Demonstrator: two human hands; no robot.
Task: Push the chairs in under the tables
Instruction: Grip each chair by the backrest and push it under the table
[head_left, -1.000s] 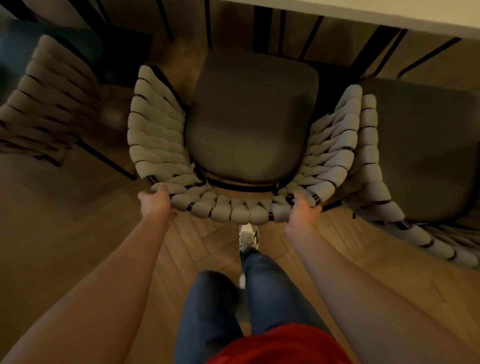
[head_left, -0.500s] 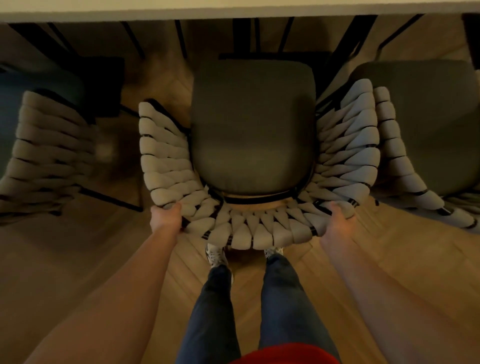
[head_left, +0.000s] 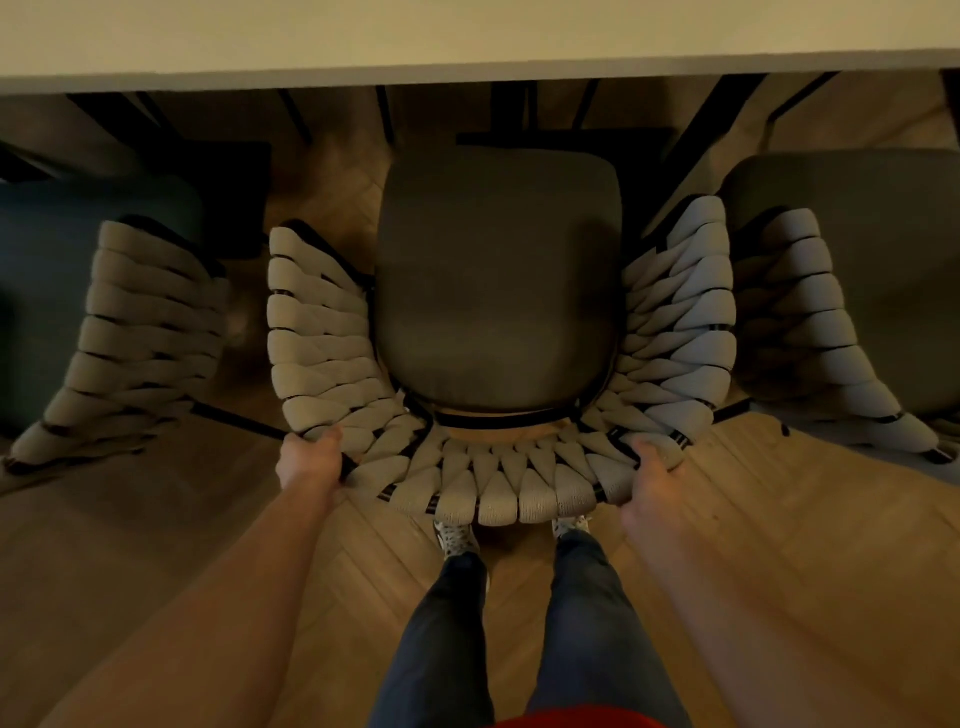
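Two bare forearms reach forward from the near edge, above dark trousers and pale shoes (head_left: 456, 538) on the herringbone wood floor (head_left: 779, 519). The left hand (head_left: 310, 462) grips the left rear curve of the middle chair (head_left: 496, 291), fingers curled over its woven backrest; the right hand (head_left: 647, 480) grasps the right rear curve in the same way. The chair's dark seat points toward the pale table (head_left: 467, 41), whose edge lies just beyond the seat's front. A left chair (head_left: 140, 332) and a right chair (head_left: 831, 312) stand close beside it.
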